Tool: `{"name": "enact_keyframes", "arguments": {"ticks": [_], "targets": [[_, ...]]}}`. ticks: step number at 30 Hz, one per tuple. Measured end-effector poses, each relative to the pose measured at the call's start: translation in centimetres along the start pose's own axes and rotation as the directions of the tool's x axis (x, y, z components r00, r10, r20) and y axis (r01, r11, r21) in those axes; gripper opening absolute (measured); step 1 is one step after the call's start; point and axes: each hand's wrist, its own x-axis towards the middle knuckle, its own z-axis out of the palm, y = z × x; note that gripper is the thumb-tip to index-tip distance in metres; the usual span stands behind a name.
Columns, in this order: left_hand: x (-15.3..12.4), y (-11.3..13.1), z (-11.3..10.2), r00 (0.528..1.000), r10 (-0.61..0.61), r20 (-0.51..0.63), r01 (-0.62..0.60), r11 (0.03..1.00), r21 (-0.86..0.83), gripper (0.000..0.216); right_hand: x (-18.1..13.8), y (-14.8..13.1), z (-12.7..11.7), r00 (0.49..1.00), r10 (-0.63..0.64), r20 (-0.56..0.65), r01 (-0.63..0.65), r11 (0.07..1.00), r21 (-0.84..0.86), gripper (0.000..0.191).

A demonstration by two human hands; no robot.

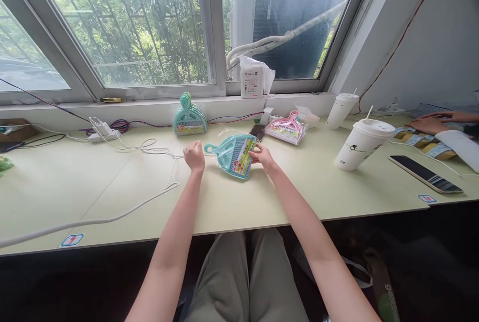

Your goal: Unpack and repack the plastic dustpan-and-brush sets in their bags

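Observation:
A blue mini dustpan-and-brush set with a colourful label lies on the pale green table in front of me. My right hand grips its right edge, fingers closed on it. My left hand is curled shut just left of the set's handle, seemingly pinching clear wrapping; what it holds is hard to make out. A green set leans against the window ledge behind. A pink set lies further right.
White cables and a power strip cross the left of the table. Two lidded paper cups and a phone stand at the right. Another person's hands rest at far right beside yellow packets. A white bag sits on the sill.

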Motion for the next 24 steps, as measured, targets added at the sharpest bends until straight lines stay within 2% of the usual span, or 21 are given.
{"name": "enact_keyframes", "arguments": {"ticks": [1,2,4,6,7,9,12,13,15,16,18,19,20,21,22,24], "targets": [[-0.1,0.1,-0.1,0.998,0.063,-0.010,-0.063,0.997,0.041,0.041,0.0,0.0,-0.2,0.999,0.003,0.032,-0.002,1.000,-0.023,0.047],[-0.2,0.3,-0.1,0.994,0.107,0.032,-0.109,0.992,0.061,0.040,-0.1,-0.1,-0.4,0.998,0.003,0.070,0.000,0.999,-0.039,0.049],[-0.5,0.7,-0.1,0.968,0.148,0.203,-0.158,0.987,0.036,0.035,-0.2,-0.2,-0.6,0.989,-0.005,0.145,0.014,0.998,-0.057,0.052],[-0.7,1.1,-0.1,0.922,0.176,0.346,-0.153,0.984,-0.094,0.027,-0.3,-0.3,-0.7,0.981,-0.015,0.195,0.027,0.998,-0.063,0.054],[-0.8,1.2,-0.1,0.906,0.193,0.377,-0.130,0.974,-0.186,0.025,-0.4,-0.4,-0.7,0.978,-0.017,0.206,0.031,0.998,-0.063,0.056],[-0.5,1.2,-0.3,0.907,0.203,0.368,-0.068,0.934,-0.350,0.026,-0.5,-0.6,-0.9,0.979,-0.024,0.203,0.037,0.997,-0.062,0.057],[0.4,0.2,-1.0,0.955,0.112,0.276,0.019,0.902,-0.431,0.030,-0.5,-0.8,-1.5,0.986,-0.037,0.162,0.048,0.997,-0.066,0.054],[0.9,-0.4,-1.4,0.976,0.058,0.209,0.035,0.908,-0.417,0.030,-0.4,-0.8,-1.7,0.991,-0.038,0.126,0.045,0.997,-0.060,0.051],[1.7,-1.7,-2.4,0.996,-0.089,-0.030,0.074,0.939,-0.335,0.031,-0.1,-0.6,-2.0,0.999,-0.031,0.013,0.031,0.999,-0.018,0.045],[2.0,-2.3,-3.0,0.969,-0.160,-0.186,0.104,0.955,-0.278,0.035,0.1,-0.5,-2.0,0.998,-0.022,-0.060,0.022,1.000,0.013,0.041],[2.3,-2.8,-4.2,0.849,-0.240,-0.472,0.175,0.968,-0.177,0.050,0.4,-0.1,-1.8,0.980,0.007,-0.196,0.005,0.998,0.064,0.035],[2.3,-2.7,-4.7,0.789,-0.246,-0.564,0.203,0.969,-0.139,0.058,0.4,0.1,-1.6,0.969,0.023,-0.246,-0.004,0.997,0.078,0.033],[2.1,-2.3,-5.1,0.754,-0.234,-0.614,0.216,0.971,-0.103,0.066,0.5,0.3,-1.3,0.960,0.037,-0.279,-0.013,0.996,0.085,0.032],[1.8,-1.7,-5.4,0.748,-0.211,-0.629,0.219,0.973,-0.066,0.072,0.4,0.4,-1.1,0.955,0.047,-0.294,-0.021,0.996,0.091,0.030],[1.3,-0.9,-5.5,0.768,-0.184,-0.613,0.213,0.977,-0.026,0.077,0.4,0.5,-0.8,0.954,0.054,-0.296,-0.026,0.995,0.099,0.029],[0.3,0.7,-5.3,0.843,-0.143,-0.518,0.196,0.979,0.048,0.086,0.1,0.6,-0.3,0.956,0.065,-0.286,-0.032,0.993,0.117,0.028]]}}
